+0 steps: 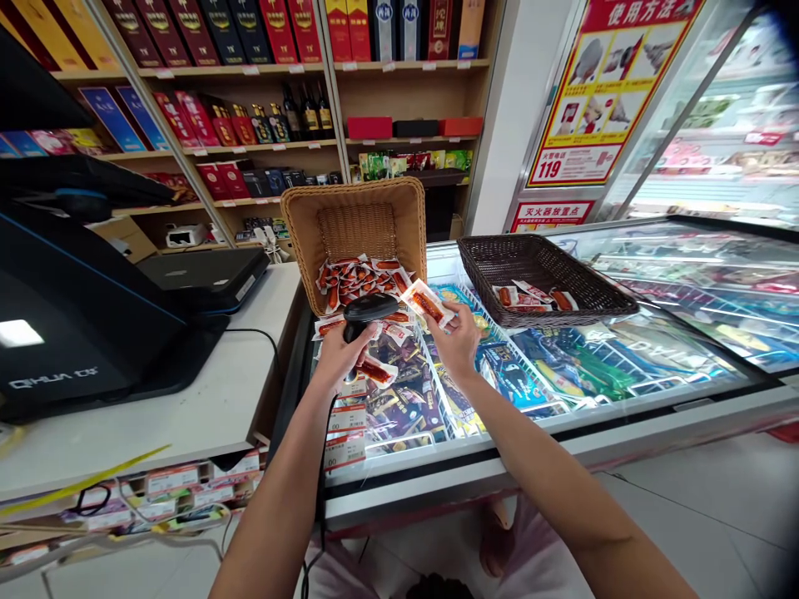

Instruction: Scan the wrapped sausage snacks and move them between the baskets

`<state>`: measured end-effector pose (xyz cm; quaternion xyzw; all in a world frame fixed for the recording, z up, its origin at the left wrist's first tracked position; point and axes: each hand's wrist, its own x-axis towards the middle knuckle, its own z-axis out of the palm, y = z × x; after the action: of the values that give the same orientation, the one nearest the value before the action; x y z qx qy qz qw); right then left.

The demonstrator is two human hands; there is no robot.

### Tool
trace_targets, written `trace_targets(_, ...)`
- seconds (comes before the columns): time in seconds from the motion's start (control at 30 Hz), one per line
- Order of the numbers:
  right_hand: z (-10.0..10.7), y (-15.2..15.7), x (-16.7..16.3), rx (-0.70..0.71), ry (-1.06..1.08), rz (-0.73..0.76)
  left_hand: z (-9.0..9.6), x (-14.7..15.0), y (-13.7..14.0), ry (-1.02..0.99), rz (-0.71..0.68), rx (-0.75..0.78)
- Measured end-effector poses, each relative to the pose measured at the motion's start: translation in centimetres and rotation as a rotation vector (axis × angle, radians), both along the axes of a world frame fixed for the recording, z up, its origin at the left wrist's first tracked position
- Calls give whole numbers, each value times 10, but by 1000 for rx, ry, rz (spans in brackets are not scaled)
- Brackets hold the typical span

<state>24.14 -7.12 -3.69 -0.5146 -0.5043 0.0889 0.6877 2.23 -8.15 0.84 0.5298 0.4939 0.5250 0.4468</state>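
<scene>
My left hand [342,356] is wrapped round the grip of a black handheld barcode scanner [374,306], its head turned to the right. Between the fingers of my right hand [459,339] is a wrapped sausage [427,302] in a clear and white packet, held level with the scanner head and a little apart from it. A tan wicker basket [290,241], tipped towards me, holds many more sausage packets behind both hands. Several loose packets lie on the freezer glass below, one sausage packet [378,371] close beside my left hand.
A dark woven basket [593,283] with a few packets stands on the chest freezer [624,420] at right. On the left, a white counter [250,349] carries a checkout terminal [81,308]. The scanner's cable hangs near my left forearm. Shelves of boxes and bottles line the back.
</scene>
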Motion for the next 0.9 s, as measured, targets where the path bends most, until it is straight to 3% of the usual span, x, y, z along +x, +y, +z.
trace_targets(0.17, 1, 0, 0, -16, 6, 17, 3, -2, 0, -35, -77, -55)
trace_targets(0.4, -1, 2, 3, -28, -55, -67, 4, 1, 0, -21, -83, 22)
trace_targets(0.7, 0, 0, -2, -17, -57, -68, 6, -1, -2, 32, -137, 32)
trace_targets(0.8, 6, 6, 14, -54, -122, -204, 11, 2, -4, -65, -87, 14)
trace_targets(0.9, 15, 13, 50, -114, -137, -504, 19, 1, -6, -148, 40, -12)
